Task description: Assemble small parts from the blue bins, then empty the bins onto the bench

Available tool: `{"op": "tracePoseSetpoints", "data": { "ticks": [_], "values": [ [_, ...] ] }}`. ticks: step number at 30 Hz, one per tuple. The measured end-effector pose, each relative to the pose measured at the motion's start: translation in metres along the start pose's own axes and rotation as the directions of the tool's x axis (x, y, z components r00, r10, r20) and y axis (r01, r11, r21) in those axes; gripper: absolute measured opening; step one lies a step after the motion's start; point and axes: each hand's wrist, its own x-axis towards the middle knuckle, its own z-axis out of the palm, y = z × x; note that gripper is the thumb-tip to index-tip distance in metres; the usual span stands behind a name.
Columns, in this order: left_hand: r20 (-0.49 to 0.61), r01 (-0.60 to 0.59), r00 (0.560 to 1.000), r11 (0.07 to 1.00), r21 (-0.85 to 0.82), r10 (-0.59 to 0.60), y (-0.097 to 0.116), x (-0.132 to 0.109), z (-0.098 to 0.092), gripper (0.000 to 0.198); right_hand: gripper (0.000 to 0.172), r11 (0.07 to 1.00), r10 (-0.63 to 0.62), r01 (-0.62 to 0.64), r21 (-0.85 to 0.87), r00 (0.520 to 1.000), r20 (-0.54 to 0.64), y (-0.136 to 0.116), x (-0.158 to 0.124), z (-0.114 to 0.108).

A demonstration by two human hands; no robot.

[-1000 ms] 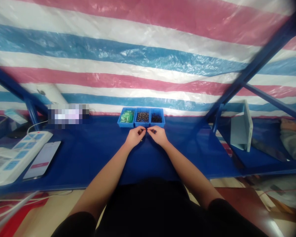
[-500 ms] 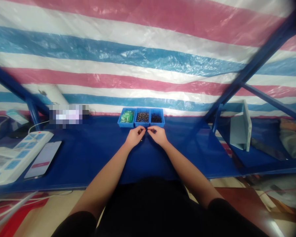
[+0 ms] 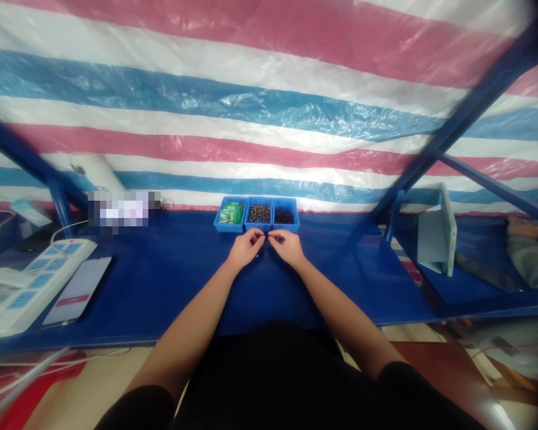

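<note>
My left hand (image 3: 244, 247) and my right hand (image 3: 288, 245) rest close together on the blue table (image 3: 170, 280), fingertips almost meeting in a pinch. Each is closed on something too small to make out. Just beyond them stand three small blue bins in a row: the left bin (image 3: 230, 214) holds green pieces, the middle bin (image 3: 259, 213) holds dark mixed beads or small parts, the right bin (image 3: 284, 215) holds dark small parts.
A white power strip (image 3: 31, 283) and a phone (image 3: 77, 291) lie at the left. A pale blue upright stand (image 3: 439, 230) is at the right, with another person's arm (image 3: 529, 254) beyond it. A striped tarp (image 3: 260, 101) hangs behind; blue frame bars cross both sides.
</note>
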Motion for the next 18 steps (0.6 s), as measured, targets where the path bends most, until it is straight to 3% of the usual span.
{"op": "tracePoseSetpoints", "data": {
  "ticks": [18],
  "values": [
    [-0.01, -0.021, 1.0, 1.0, 0.005, 0.021, -0.0049, 0.001, 0.0023, 0.028, 0.019, 1.0, 0.009, -0.009, 0.021, 1.0, -0.007, 0.0015, 0.0002, 0.0012]
  ]
}}
